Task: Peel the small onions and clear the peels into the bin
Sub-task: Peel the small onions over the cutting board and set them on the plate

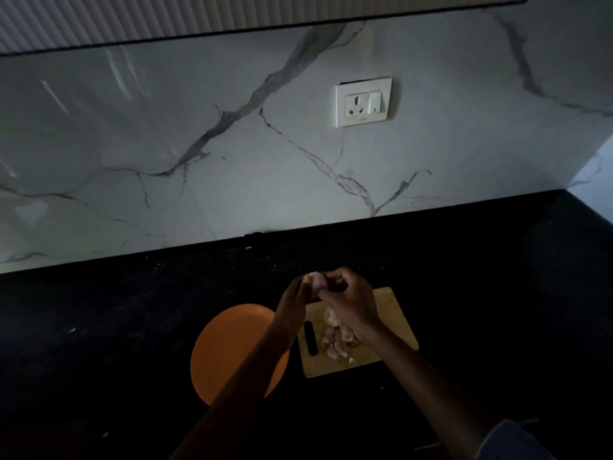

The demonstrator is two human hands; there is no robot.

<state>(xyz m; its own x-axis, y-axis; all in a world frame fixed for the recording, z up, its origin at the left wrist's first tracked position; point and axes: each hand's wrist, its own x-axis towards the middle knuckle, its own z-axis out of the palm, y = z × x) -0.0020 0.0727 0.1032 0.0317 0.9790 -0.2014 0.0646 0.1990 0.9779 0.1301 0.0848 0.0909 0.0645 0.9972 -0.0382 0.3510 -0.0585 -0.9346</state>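
Observation:
A small pale onion (pixel 315 283) is held up between both hands above the far edge of a wooden cutting board (pixel 393 318). My left hand (pixel 292 308) grips it from the left, and my right hand (pixel 350 302) pinches at it from the right. A heap of pinkish peels (pixel 338 341) lies on the board under my right wrist. A dark knife handle (pixel 311 338) lies on the board's left side. The scene is dim and no bin is in view.
An orange round plate (pixel 225 346) sits on the black counter (pixel 132 327) just left of the board, partly under my left forearm. A marble backsplash with a white socket (pixel 363 101) rises behind the counter.

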